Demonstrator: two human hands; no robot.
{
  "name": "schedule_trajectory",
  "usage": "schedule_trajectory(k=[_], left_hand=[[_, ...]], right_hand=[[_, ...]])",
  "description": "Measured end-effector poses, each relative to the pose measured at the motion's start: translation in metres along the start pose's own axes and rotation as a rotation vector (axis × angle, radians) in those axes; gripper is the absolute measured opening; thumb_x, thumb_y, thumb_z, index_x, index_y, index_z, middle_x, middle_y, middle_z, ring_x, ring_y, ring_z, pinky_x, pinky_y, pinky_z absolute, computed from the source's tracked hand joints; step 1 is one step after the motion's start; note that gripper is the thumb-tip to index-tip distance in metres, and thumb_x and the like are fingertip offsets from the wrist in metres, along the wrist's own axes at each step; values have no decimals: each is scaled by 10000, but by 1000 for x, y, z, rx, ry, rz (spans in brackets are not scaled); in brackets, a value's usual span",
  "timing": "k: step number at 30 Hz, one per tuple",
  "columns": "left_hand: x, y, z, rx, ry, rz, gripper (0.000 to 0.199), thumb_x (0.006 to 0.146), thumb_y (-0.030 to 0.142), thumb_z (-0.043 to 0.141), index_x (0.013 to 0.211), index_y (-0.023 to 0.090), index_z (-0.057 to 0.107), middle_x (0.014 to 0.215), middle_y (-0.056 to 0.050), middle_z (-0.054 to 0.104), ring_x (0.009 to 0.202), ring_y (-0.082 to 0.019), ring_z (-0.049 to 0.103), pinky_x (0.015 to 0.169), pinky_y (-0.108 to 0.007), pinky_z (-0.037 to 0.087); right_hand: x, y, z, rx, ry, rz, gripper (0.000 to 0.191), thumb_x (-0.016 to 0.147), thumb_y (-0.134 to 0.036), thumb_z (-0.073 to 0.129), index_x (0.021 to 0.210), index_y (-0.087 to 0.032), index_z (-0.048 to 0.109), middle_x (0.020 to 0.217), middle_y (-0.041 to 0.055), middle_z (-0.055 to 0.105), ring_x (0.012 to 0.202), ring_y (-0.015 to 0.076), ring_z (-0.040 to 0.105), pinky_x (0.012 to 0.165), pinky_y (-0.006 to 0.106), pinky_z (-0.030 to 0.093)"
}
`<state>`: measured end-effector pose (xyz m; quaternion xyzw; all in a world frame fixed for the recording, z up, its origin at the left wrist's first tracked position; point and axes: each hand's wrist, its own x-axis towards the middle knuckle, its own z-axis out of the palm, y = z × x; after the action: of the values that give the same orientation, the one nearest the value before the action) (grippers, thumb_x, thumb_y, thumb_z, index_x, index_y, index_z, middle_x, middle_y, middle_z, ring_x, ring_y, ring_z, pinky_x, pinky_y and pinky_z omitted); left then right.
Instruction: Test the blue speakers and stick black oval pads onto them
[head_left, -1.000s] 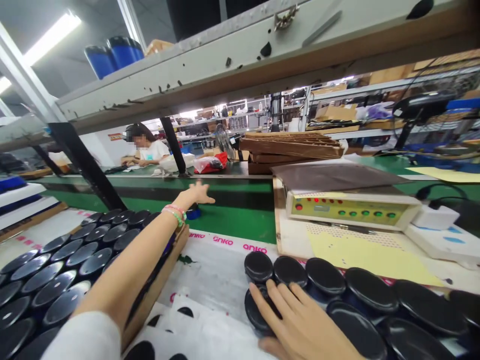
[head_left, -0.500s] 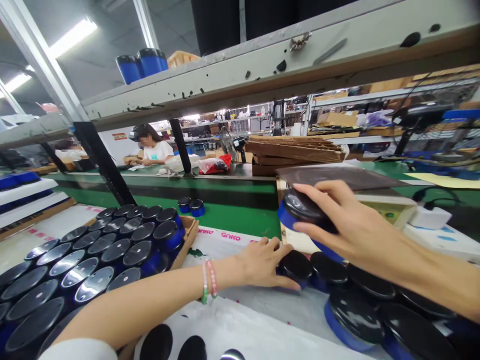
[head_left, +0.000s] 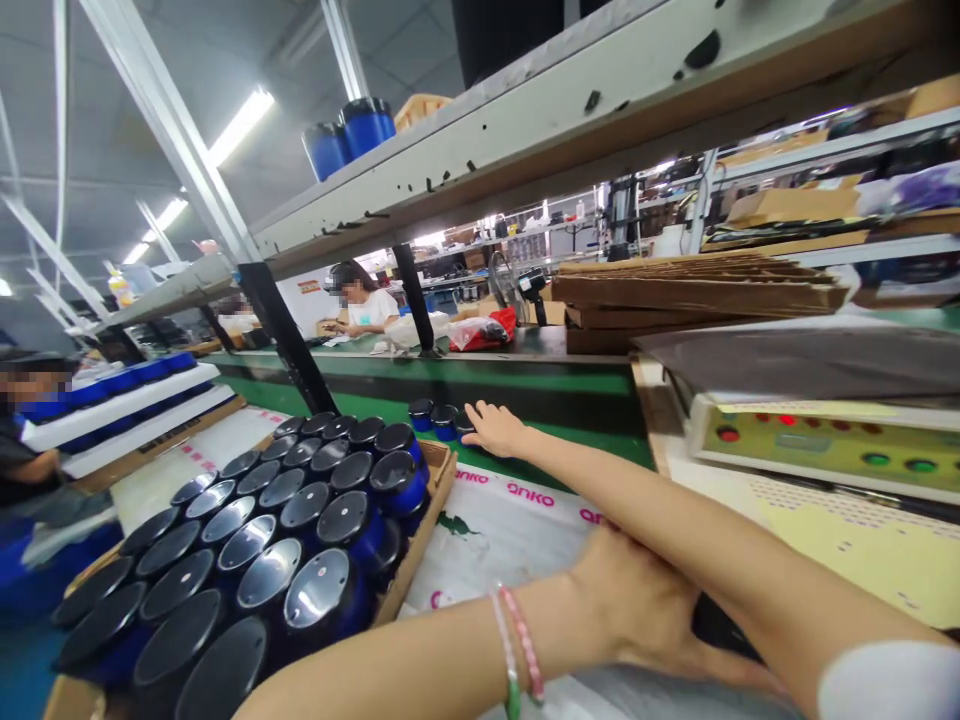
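Note:
My right hand (head_left: 495, 430) reaches far across the green belt, its thumb and fingers around a short blue canister with a black top (head_left: 466, 424). This canister stands at the end of a short row, beside another blue canister (head_left: 445, 424). Nearer to me, my left hand (head_left: 637, 600), with beaded bracelets on the wrist, is around a black-topped canister (head_left: 721, 625). My right forearm crosses over it and hides the left fingertips and most of that canister. To the left, a cardboard tray (head_left: 431, 520) holds many upright blue canisters with glossy black tops.
A shelf beam (head_left: 480, 150) runs overhead, on a dark post (head_left: 289, 340). At right stands a control box (head_left: 802, 440) with lit buttons. Stacked cardboard (head_left: 690, 290) lies behind. Co-workers sit beyond the belt and at far left. White printed sheeting (head_left: 487, 530) covers the bench.
My right hand has carried a canister from the right to the green belt, beside the two standing there. My left hand has shifted toward me and right in view. The view has turned.

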<state>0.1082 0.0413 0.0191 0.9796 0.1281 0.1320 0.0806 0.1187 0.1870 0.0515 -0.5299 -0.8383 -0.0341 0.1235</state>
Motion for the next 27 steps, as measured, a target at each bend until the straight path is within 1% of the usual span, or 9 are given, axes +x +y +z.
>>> schedule_trajectory(k=[3, 6, 9, 12, 14, 17, 22, 25, 27], left_hand=[[1, -4, -1, 41, 36, -5, 904, 711, 588, 602, 1422, 237, 168, 1360, -102, 461, 1137, -337, 508, 846, -412, 490], [3, -25, -13, 105, -82, -63, 819, 682, 728, 504, 1269, 165, 411, 1119, -136, 616, 956, -335, 605, 782, -438, 502], [11, -62, -31, 219, -106, -166, 713, 701, 739, 471, 1112, 157, 504, 1049, -129, 626, 956, -320, 604, 839, -429, 470], [26, -100, -45, 250, -73, -226, 661, 772, 675, 449, 1177, 152, 445, 1162, -145, 568, 1062, -317, 556, 891, -414, 433], [36, -120, -50, 257, -86, -251, 652, 772, 670, 454, 1189, 169, 436, 1169, -126, 565, 1052, -300, 564, 878, -385, 435], [41, -139, -49, 265, -133, -278, 645, 755, 656, 493, 1185, 176, 457, 1165, -111, 575, 1052, -289, 566, 890, -351, 420], [26, -160, -51, 267, -189, -330, 612, 800, 599, 462, 1223, 157, 457, 1213, -132, 560, 1089, -282, 544, 954, -347, 364], [22, -148, -57, 259, -161, -317, 664, 812, 560, 464, 1332, 164, 348, 1322, -157, 464, 1205, -318, 431, 1015, -426, 281], [26, -123, -58, 235, -137, -250, 701, 809, 522, 483, 1384, 183, 267, 1400, -158, 361, 1269, -334, 335, 1035, -474, 231]], right_hand=[[0, -2, -15, -23, -35, -33, 470, 970, -419, 298, 1267, -104, 477, 1260, 125, 507, 1103, 226, 533, 938, 437, 392], [-21, 10, -47, -53, -27, -79, 560, 952, -489, 262, 1311, -102, 447, 1288, 158, 490, 1160, 279, 480, 955, 449, 359], [-67, 33, -90, -93, 27, -99, 515, 940, -490, 311, 1284, -149, 486, 1296, 157, 484, 1181, 309, 437, 962, 472, 332], [-130, 58, -125, -111, 47, -43, 492, 949, -465, 280, 1212, -154, 555, 1209, 153, 532, 1078, 294, 506, 900, 458, 383], [-174, 69, -138, -100, 18, 17, 524, 942, -487, 262, 1185, -146, 576, 1146, 149, 562, 1012, 284, 544, 859, 443, 418], [-233, 75, -141, -64, -68, 121, 544, 917, -513, 296, 1213, -143, 564, 1141, 145, 577, 1034, 293, 555, 879, 445, 431], [-318, 74, -125, 27, -195, 306, 560, 868, -534, 401, 1328, -223, 469, 1311, 118, 509, 1145, 311, 522, 939, 481, 426], [-357, 80, -121, 34, -258, 368, 576, 840, -412, 471, 1391, -278, 370, 1406, 75, 418, 1214, 303, 466, 980, 485, 403], [-370, 85, -121, 52, -305, 405, 634, 810, -341, 489, 1417, -264, 321, 1432, 63, 381, 1246, 292, 431, 1007, 469, 384]])
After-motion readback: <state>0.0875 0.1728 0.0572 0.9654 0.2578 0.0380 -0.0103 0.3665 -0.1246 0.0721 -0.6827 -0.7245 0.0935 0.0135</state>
